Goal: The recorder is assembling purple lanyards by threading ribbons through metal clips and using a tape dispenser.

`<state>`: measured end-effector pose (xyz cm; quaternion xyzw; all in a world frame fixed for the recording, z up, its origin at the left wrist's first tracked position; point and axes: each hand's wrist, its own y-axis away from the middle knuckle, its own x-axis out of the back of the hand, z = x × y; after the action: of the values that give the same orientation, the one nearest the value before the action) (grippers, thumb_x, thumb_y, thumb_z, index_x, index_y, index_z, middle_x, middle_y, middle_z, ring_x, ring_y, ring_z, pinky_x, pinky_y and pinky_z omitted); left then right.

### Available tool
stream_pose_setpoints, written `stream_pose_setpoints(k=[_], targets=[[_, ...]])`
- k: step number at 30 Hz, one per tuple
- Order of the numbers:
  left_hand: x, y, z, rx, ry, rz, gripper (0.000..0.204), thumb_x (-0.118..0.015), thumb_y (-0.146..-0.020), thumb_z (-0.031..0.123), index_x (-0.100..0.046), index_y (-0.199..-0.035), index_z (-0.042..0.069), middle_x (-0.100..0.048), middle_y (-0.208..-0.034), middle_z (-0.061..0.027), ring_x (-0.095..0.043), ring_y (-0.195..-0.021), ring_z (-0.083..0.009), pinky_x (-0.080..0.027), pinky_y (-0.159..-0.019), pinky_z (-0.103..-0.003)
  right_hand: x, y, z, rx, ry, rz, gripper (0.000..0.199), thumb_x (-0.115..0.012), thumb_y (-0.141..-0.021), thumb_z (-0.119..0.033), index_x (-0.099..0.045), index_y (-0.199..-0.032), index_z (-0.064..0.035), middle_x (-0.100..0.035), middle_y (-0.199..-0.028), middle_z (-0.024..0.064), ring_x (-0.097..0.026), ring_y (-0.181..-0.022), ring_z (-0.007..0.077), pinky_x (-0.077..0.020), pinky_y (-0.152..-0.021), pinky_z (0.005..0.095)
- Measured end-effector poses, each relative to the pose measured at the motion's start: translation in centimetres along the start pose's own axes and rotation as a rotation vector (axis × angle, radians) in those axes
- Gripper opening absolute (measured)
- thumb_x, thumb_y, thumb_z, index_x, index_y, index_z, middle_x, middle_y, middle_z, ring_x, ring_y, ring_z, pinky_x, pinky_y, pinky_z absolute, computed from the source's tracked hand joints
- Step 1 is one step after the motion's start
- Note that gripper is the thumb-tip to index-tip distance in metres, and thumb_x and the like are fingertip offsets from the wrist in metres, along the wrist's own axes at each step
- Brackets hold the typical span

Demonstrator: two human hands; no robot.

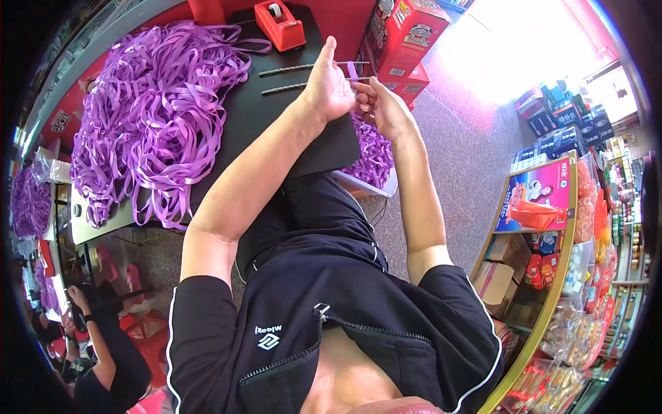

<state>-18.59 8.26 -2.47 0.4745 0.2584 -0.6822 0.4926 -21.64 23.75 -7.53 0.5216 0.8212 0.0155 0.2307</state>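
Note:
Two thin twisted metal rods (pixel 279 70) stick out side by side over the black tabletop, and a short stretch of purple ribbon (pixel 352 70) crosses them near their right ends. My left hand (pixel 328 86) is beside the rods, held edge-on with its fingers stretched out, and hides their middle part. Close to the rod ends, my right hand (pixel 386 109) has its fingers curled in, seemingly pinching the ribbon; the exact grip is partly hidden. A large tangled heap of purple ribbon (pixel 162 117) lies on the table to the left.
Below my hands stands a pale tub (pixel 376 188) of purple ribbon pieces. A red tape dispenser (pixel 281 26) sits on the black tabletop (pixel 314 148), with red boxes (pixel 400 41) beyond. Stocked shelves (pixel 531 276) line the right. Another person (pixel 103 345) sits at lower left.

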Motion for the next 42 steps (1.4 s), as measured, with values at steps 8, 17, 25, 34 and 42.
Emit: stream_pose_setpoints(k=[8, 17, 25, 34, 42], targets=[[1.5, 0.2, -1.0, -0.152, 0.026, -0.027, 0.101, -0.048, -0.080, 0.074, 0.008, -0.149, 0.027, 0.003, -0.150, -0.0307, -0.014, -0.138, -0.0426, -0.017, -0.110, -0.055, -1.6, 1.9, -1.0, 0.255, 0.311, 0.137, 0.035, -0.058, -0.093, -0.032, -0.063, -0.112, -0.0030, -0.059, -0.079, -0.0018, -0.050, -0.066, 0.0051, -0.0370, -0.057, 0.0205], [1.4, -0.3, -1.3, -0.181, -0.017, -0.029, 0.106, -0.041, -0.077, 0.079, 0.012, -0.149, 0.021, 0.019, -0.151, -0.0247, 0.025, -0.139, -0.0359, 0.021, -0.105, -0.052, -9.1, -5.8, -8.9, 0.653, 0.660, 0.031, 0.028, -0.056, -0.093, -0.024, -0.070, -0.104, -0.0020, -0.058, -0.079, 0.0003, -0.047, -0.071, 0.0068, -0.0365, -0.064, 0.0222], [1.2, 0.4, -0.8, -0.180, 0.000, -0.116, 0.103, -0.041, -0.077, 0.079, 0.009, -0.150, 0.026, 0.008, -0.154, -0.0219, 0.002, -0.143, -0.0317, 0.005, -0.112, -0.048, -12.0, -18.3, -9.6, 0.267, 0.956, -0.017, 0.032, -0.061, -0.087, -0.039, -0.073, -0.090, -0.0094, -0.054, -0.068, -0.0054, -0.041, -0.059, 0.0063, -0.0304, -0.052, 0.0246], [1.0, 0.6, -0.7, -0.210, 0.034, -0.140, 0.106, -0.042, -0.079, 0.077, 0.012, -0.149, 0.018, 0.011, -0.155, -0.0195, 0.004, -0.144, -0.0317, 0.010, -0.111, -0.050, -12.0, -17.8, -10.6, 0.105, 0.622, -0.070, 0.022, -0.070, -0.079, -0.032, -0.059, -0.070, -0.0155, -0.047, -0.061, -0.0099, -0.036, -0.049, 0.0020, -0.0242, -0.046, 0.0200], [0.9, 0.7, -0.5, -0.199, 0.021, -0.094, 0.101, -0.041, -0.080, 0.076, 0.006, -0.150, 0.021, -0.002, -0.154, -0.0175, -0.002, -0.142, -0.0284, 0.008, -0.111, -0.049, -10.2, -15.7, -8.9, 0.055, 0.492, -0.078, 0.020, -0.066, -0.084, -0.027, -0.063, -0.076, -0.0089, -0.048, -0.065, -0.0060, -0.035, -0.051, 0.0030, -0.0235, -0.045, 0.0202]])
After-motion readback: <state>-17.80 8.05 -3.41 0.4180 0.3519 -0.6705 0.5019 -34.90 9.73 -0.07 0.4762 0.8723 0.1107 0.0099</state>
